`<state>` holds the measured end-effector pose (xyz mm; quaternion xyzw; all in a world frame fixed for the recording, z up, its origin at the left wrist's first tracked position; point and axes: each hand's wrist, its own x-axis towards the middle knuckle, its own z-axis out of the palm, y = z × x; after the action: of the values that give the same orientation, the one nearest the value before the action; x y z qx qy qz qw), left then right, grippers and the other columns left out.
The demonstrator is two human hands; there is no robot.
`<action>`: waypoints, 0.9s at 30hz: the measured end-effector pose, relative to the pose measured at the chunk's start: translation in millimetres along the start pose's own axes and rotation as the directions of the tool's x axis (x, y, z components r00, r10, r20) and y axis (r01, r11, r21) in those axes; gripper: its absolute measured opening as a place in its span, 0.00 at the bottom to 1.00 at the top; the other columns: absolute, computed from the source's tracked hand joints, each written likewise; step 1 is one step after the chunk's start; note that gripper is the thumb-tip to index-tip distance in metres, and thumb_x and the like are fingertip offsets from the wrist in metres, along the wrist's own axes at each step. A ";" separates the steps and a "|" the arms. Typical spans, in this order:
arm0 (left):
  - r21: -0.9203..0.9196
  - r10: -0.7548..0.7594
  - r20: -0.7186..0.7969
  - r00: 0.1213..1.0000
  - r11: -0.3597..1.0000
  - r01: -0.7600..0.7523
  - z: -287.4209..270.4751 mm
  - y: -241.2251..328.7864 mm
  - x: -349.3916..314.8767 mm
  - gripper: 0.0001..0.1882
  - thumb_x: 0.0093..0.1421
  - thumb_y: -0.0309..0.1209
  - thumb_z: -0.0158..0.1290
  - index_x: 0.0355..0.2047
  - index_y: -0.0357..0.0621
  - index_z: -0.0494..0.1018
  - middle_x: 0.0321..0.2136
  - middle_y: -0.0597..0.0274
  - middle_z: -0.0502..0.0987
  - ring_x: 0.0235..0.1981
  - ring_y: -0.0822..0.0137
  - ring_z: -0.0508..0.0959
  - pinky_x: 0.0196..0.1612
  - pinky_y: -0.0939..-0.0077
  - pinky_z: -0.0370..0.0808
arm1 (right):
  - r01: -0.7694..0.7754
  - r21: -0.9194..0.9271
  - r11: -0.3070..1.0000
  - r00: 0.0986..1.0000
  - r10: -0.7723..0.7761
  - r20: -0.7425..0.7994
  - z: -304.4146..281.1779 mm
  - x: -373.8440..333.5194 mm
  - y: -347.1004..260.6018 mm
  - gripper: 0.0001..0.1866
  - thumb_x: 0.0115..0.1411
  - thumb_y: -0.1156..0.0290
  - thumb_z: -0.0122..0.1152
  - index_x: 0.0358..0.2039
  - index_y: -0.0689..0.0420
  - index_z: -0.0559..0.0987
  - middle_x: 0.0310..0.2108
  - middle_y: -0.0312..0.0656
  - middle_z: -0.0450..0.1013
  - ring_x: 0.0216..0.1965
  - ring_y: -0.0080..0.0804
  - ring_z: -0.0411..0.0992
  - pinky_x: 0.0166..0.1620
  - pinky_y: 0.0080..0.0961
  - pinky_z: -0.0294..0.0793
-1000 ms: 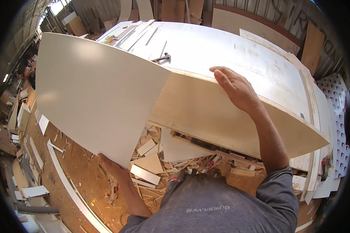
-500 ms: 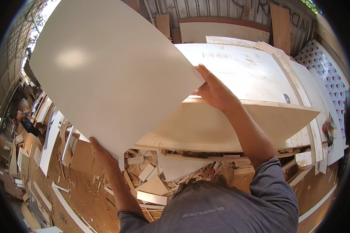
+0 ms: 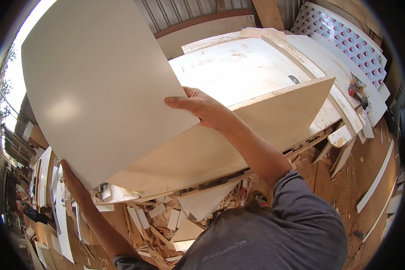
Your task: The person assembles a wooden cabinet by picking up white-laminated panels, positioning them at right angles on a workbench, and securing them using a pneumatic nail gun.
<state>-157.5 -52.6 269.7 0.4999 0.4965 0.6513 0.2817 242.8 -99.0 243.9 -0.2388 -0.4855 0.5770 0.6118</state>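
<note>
A large white panel (image 3: 99, 90), smooth and glossy, is held up tilted on the left side. My right hand (image 3: 200, 107) is closed on its right edge, thumb flat on the face and the other fingers mostly hidden. At the lower left edge, my left hand (image 3: 75, 182) grips the panel, its fingers largely out of sight behind it. Beyond and to the right, a long pale board (image 3: 274, 117) stands on edge along the near side of a white-topped worktable (image 3: 243, 67). The panel's lower right edge overlaps this board in view; whether they touch I cannot tell.
On the table's right side lie a red and black power tool (image 3: 358, 95) and a long wooden strip (image 3: 297, 56). Wood offcuts (image 3: 184, 229) litter the floor below. A patterned sheet (image 3: 342, 42) leans at the back right. Another person (image 3: 29, 211) is at the far left.
The view has turned, with the table and standing board shifting and tilting. The panel and both hands now appear farther left, and my right thumb lies across the panel's face.
</note>
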 end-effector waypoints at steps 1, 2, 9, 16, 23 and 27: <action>0.024 -0.002 0.023 1.000 1.000 0.001 -3.9 -3.0 6.0 0.34 0.65 0.56 0.45 0.56 0.38 0.69 0.49 0.57 0.75 0.48 0.65 0.76 0.50 0.72 0.74 | 0.027 0.066 0.997 1.000 -0.027 0.004 3.8 -5.1 -0.9 0.29 0.57 0.61 0.65 0.55 0.65 0.71 0.47 0.47 0.74 0.48 0.33 0.75 0.50 0.29 0.76; 0.045 -0.005 0.049 0.999 0.999 0.003 -6.0 -7.6 11.8 0.34 0.65 0.57 0.44 0.57 0.38 0.69 0.49 0.58 0.75 0.49 0.64 0.76 0.50 0.72 0.73 | 0.055 0.127 0.990 0.998 -0.056 0.004 6.4 -10.9 -3.4 0.30 0.57 0.61 0.66 0.55 0.65 0.70 0.47 0.47 0.74 0.48 0.33 0.75 0.49 0.29 0.77; 0.160 -0.038 0.170 0.985 0.987 0.011 0.9 -52.4 15.2 0.39 0.68 0.60 0.32 0.51 0.33 0.71 0.47 0.56 0.75 0.50 0.66 0.74 0.56 0.71 0.67 | 0.140 0.063 0.988 0.978 -0.128 -0.167 7.5 -27.9 -6.5 0.26 0.60 0.61 0.61 0.53 0.67 0.72 0.45 0.45 0.74 0.48 0.29 0.72 0.54 0.26 0.69; 0.516 0.107 0.433 0.895 0.785 -0.343 14.0 -63.5 -0.2 0.31 0.70 0.52 0.35 0.44 0.35 0.75 0.26 0.59 0.76 0.30 0.69 0.74 0.36 0.74 0.69 | 0.256 0.000 0.967 0.938 -0.248 -0.243 -15.6 -54.3 -56.9 0.25 0.62 0.62 0.59 0.53 0.68 0.72 0.47 0.46 0.74 0.48 0.29 0.72 0.52 0.25 0.71; 0.486 0.267 0.567 0.779 0.655 -0.578 41.1 -49.8 -22.9 0.25 0.68 0.48 0.43 0.42 0.36 0.76 0.27 0.55 0.76 0.30 0.62 0.75 0.36 0.68 0.70 | 0.309 -0.480 0.821 0.757 -0.518 -0.398 -84.6 -123.3 -195.6 0.23 0.59 0.63 0.63 0.50 0.66 0.74 0.42 0.47 0.77 0.44 0.30 0.76 0.47 0.25 0.76; 0.409 0.388 0.678 0.624 0.506 -0.759 126.8 -17.0 -100.0 0.28 0.62 0.54 0.50 0.45 0.40 0.75 0.33 0.52 0.78 0.37 0.55 0.76 0.42 0.62 0.71 | 0.191 -0.619 0.762 0.575 -0.598 -0.559 -131.5 -149.2 -278.7 0.18 0.59 0.67 0.63 0.43 0.68 0.78 0.36 0.50 0.78 0.38 0.37 0.78 0.44 0.29 0.77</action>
<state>-7.5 -86.6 217.7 0.8558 0.3965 0.3297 -0.0414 509.8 -265.0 379.5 -0.4765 -0.3715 0.1294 0.7862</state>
